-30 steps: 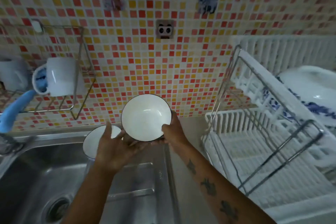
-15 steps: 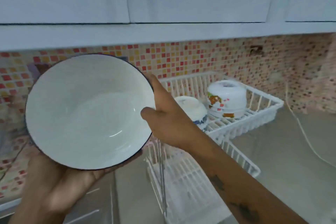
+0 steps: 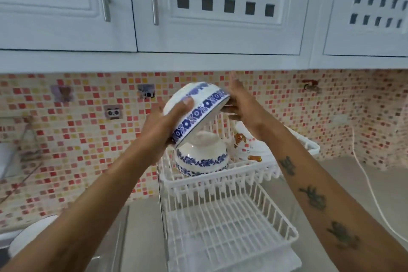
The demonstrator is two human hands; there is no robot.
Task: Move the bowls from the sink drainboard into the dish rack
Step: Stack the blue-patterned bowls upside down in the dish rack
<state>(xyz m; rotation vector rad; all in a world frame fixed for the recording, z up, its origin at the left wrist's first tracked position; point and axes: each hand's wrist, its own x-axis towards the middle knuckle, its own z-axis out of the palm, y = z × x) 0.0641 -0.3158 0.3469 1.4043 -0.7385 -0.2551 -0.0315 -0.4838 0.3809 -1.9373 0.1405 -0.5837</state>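
Inverted, tilted bowl (image 3: 198, 106) held above upper tier of rack (image 3: 220, 183), over second bowl (image 3: 202, 157), also inverted; left hand (image 3: 161, 130) clamped on near wall, thumb on top; right hand (image 3: 245, 106) fingers straight, apart, pressed against far rim.

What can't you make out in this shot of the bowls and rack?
Head view:
Held bowl: its inside faces away from the camera.
Right hand grip: fingertips hidden under that bowl's rim.
Orange-patterned bowl: mostly behind the right forearm.
White bowl, lower left: blurred, partly behind the left forearm.
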